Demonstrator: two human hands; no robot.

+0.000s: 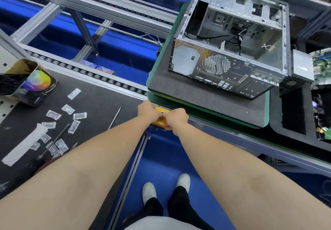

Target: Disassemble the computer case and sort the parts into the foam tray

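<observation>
Brightly and evenly lit from overhead, with only a soft shadow beneath the computer case (231, 54) on its dark pad (197, 93). Mild sheen on the case's metal walls and on the blue floor (161, 158). Strongly bowed by the wide-angle lens toward the edges, with stretched, oversized forearms (100, 151) at the bottom. Slightly soft throughout, blurrier at the upper corners.

The silver sheet-metal computer case (215, 65) lies open side up on a dark mat (179, 86), with black cables (234, 39) loose inside. The black foam tray (276, 111) sits just beside it.
</observation>
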